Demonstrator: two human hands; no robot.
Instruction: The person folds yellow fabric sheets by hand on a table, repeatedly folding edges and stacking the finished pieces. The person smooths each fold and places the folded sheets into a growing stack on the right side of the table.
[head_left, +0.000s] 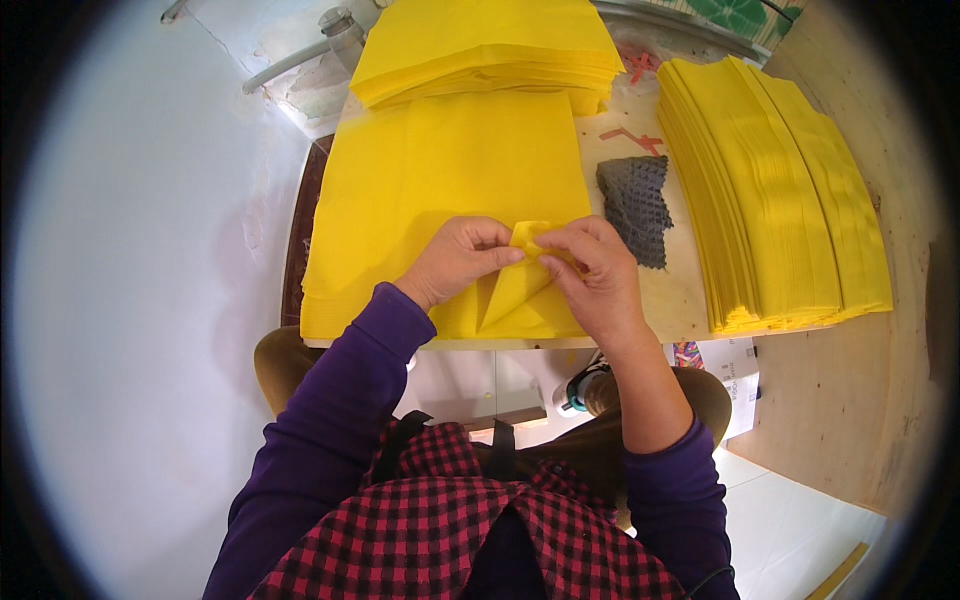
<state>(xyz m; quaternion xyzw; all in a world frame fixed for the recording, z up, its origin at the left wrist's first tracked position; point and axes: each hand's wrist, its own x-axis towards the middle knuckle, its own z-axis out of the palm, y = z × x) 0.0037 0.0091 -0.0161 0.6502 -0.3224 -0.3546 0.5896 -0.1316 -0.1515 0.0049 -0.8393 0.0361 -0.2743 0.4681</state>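
A stack of yellow fabric sheets [400, 180] lies flat in front of me on the table. At its near right part, a corner of the top yellow fabric sheet [520, 290] is lifted and folded over. My left hand [455, 258] pinches the left side of this raised corner between thumb and fingers. From the right, my right hand [600, 275] pinches the same corner, its thumb and index finger close to the left fingertips. Small folds of the fabric between the fingers are partly hidden.
Another yellow fabric pile [490, 45] sits behind the stack. More folded yellow bundles [780, 200] stand at the right. A dark grey textured cloth [635, 205] with jagged edges lies between, near red strips [632, 138]. A clear jar [342, 38] stands far left, and a wooden panel [850, 380] is at right.
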